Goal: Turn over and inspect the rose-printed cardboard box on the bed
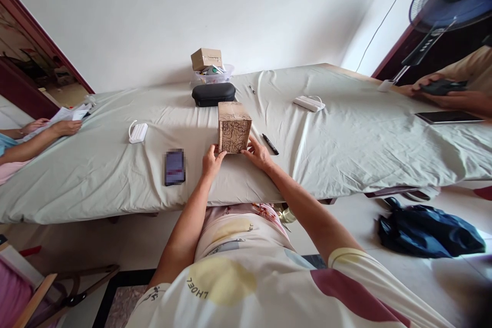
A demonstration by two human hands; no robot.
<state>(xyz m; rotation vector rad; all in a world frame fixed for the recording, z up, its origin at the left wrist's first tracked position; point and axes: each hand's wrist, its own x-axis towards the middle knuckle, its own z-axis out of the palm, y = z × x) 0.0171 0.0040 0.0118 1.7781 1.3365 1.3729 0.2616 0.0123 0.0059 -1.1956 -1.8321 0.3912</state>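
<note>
A small brown cardboard box (234, 136) stands on the cloth-covered table in front of me, its near face covered in dark drawn lines. My left hand (213, 160) grips the lower left corner, thumb at the front. On the opposite side, my right hand (257, 152) holds the lower right corner, with some fingers hidden behind the box. Just right of that hand lies a black marker pen (270, 144). A phone (175, 167) with a lit, blurred screen rests left of my left hand.
Behind the box sit a black zip case (213, 94) and a plastic basket (219, 77) with another carton (206, 59). White strapped devices (138, 132) lie left and right. One person holds papers (73, 113) at left; another holds a dark object (442, 86) near a tablet (448, 118).
</note>
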